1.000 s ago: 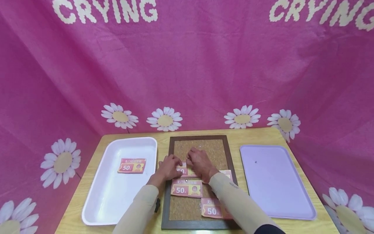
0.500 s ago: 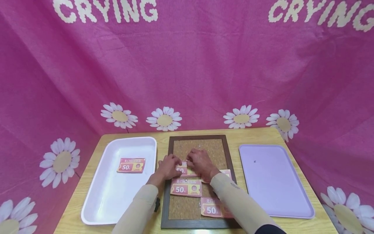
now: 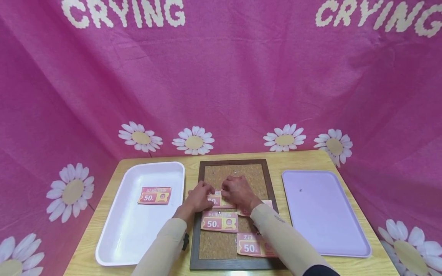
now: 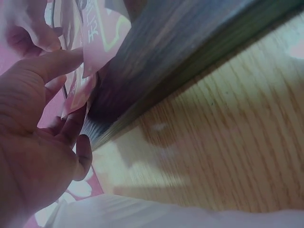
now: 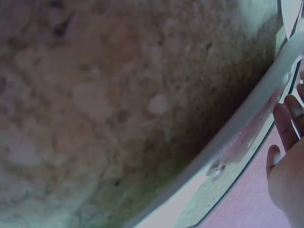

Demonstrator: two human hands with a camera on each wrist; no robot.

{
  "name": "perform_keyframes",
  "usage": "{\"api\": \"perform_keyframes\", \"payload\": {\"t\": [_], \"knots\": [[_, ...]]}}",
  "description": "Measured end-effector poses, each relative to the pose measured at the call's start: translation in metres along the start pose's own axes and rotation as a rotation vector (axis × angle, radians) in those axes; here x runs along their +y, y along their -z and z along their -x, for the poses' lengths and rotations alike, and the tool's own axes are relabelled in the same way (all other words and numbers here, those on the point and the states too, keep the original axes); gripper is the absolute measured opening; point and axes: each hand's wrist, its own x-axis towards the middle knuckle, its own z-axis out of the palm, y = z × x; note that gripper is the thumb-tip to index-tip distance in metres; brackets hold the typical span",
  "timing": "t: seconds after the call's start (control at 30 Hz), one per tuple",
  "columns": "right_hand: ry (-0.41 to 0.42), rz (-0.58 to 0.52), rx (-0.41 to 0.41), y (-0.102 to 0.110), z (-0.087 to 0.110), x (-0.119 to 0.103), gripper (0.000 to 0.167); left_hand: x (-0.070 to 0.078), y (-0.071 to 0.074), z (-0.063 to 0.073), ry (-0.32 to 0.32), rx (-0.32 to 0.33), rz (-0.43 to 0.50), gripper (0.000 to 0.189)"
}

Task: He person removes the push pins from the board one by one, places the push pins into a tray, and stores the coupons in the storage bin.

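On the framed corkboard (image 3: 215,249), my left hand (image 3: 198,197) grips the left edge of a red and yellow coupon (image 3: 226,203) printed with 50. In the left wrist view, the thumb and fingers lie around the edge of this coupon (image 4: 78,92). My right hand (image 3: 238,189) has its fingers curled at the coupon's upper edge, pinching a small bright pushpin (image 3: 222,190) mostly hidden by the fingertips. Just below lies a second coupon (image 3: 219,221), with a pin head (image 3: 219,212) at its top. Another coupon (image 3: 250,245) is at the lower right, partly under my right forearm.
One more coupon (image 3: 266,204) shows behind my right wrist. To the left stands a deep white tray (image 3: 121,237) with a single coupon (image 3: 155,195) in it. A flat lilac tray (image 3: 328,218) bearing a tiny dark speck lies to the right. A pink curtain (image 3: 221,88) hangs behind the table.
Both hands stay at the same coupon. The right hand has shifted only very slightly to the right, and the coupons and trays keep their places.
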Motion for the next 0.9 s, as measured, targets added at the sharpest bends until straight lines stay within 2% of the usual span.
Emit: {"api": "perform_keyframes", "payload": {"t": [0.23,0.47,0.7,0.9], "knots": [[-0.004,0.013,0.01,-0.001,0.002,0.004,0.012,-0.001,0.001,-0.001,0.002,0.014,0.029,0.034],[-0.029,-0.056,-0.018,0.003,0.003,0.008,0.009,0.0,0.003,-0.003,-0.041,0.017,0.042,0.037],[-0.048,-0.067,-0.036,0.005,0.004,0.011,0.009,0.003,0.006,-0.003,-0.01,0.036,0.065,0.038],[-0.06,-0.079,-0.04,0.011,0.005,0.01,0.01,0.003,0.01,-0.002,-0.062,0.068,0.084,0.038]]}}
